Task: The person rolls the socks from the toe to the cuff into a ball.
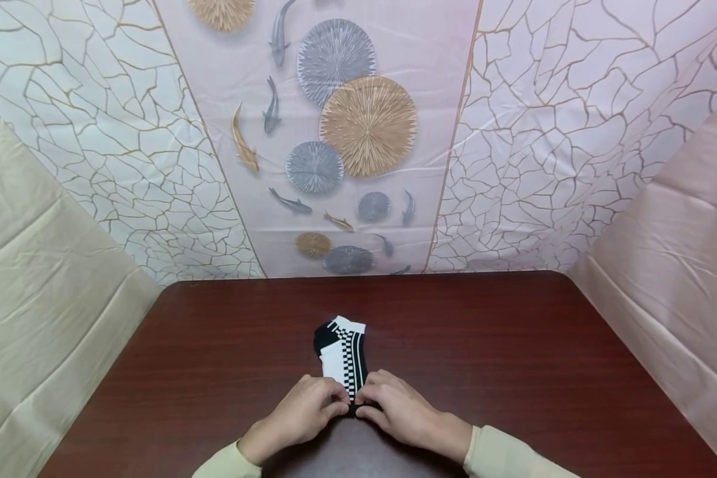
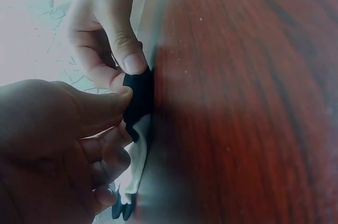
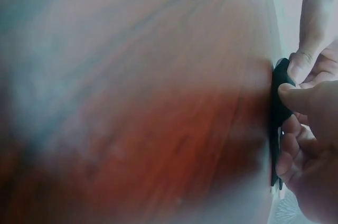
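Note:
A black and white ankle sock (image 1: 334, 365) with a checkered strip lies on the table, its white cuff pointing away from me and a black heel patch to the left. The black toe end is nearest me. My left hand (image 1: 311, 406) pinches the left side of this end between thumb and fingers. From the other side my right hand (image 1: 401, 408) pinches it too, the two thumbs close together. In the left wrist view the black fabric (image 2: 139, 94) is raised between both thumbs. The right wrist view shows the dark toe edge (image 3: 280, 97) under the thumbs.
The dark red-brown wooden table (image 1: 484, 352) has rounded far corners. Behind it hangs a patterned cloth (image 1: 364, 219) with fish and round motifs. Beige cloth walls (image 1: 42, 299) slope up at both sides.

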Tool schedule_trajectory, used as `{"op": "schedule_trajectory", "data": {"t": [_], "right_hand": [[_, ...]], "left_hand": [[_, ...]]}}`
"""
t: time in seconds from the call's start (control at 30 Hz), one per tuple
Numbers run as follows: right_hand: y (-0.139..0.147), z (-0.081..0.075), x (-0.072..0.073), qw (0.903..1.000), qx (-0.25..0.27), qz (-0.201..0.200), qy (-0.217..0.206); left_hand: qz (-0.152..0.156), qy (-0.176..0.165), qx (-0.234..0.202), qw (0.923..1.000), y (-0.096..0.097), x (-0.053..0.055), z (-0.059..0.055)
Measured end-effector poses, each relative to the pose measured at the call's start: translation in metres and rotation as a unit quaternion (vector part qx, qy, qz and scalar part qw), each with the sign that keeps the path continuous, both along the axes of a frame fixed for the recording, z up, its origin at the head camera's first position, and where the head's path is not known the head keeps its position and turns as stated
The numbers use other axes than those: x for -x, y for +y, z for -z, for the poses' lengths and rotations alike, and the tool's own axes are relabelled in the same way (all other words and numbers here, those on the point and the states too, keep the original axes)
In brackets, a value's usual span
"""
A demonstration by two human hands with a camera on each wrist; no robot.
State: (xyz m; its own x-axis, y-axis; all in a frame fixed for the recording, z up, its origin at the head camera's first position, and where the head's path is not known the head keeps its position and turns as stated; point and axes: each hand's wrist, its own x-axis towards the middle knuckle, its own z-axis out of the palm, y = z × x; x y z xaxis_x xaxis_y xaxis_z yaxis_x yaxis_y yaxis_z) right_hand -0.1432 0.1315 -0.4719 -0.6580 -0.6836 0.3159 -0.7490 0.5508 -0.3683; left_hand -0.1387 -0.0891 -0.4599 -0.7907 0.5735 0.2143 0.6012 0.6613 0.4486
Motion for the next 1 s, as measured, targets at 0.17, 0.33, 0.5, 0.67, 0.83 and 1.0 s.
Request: {"op": "schedule_trajectory", "data": {"t": [0.17,0.33,0.5,0.67,0.83,1.0], "right_hand": [[-0.0008,-0.0014,-0.0005,1.0000,-0.009,-0.001,-0.001],[-0.0024,-0.0034,0.0001,0.9998,-0.020,0.004,-0.007],[-0.0030,-0.0048,-0.0002,0.9995,-0.026,0.008,-0.017],[-0.0021,-0.0049,-0.0011,0.9994,-0.025,0.013,-0.019],[-0.0015,-0.0039,0.0002,0.9998,-0.014,0.015,0.005],[-0.0019,-0.0018,0.0024,0.9983,-0.002,-0.006,0.058]], "left_hand": [[-0.016,0.018,-0.008,0.9997,0.0015,-0.0004,-0.0006],[-0.022,0.017,-0.008,0.9996,0.0009,-0.0005,0.0000],[-0.017,0.022,0.003,0.9996,0.0004,-0.0008,0.0012],[-0.010,0.020,0.008,0.9997,0.0003,-0.0006,0.0018],[-0.011,0.008,0.009,0.9999,0.0001,-0.0002,0.0025],[-0.013,0.000,0.007,0.9999,0.0001,-0.0003,0.0018]]}}
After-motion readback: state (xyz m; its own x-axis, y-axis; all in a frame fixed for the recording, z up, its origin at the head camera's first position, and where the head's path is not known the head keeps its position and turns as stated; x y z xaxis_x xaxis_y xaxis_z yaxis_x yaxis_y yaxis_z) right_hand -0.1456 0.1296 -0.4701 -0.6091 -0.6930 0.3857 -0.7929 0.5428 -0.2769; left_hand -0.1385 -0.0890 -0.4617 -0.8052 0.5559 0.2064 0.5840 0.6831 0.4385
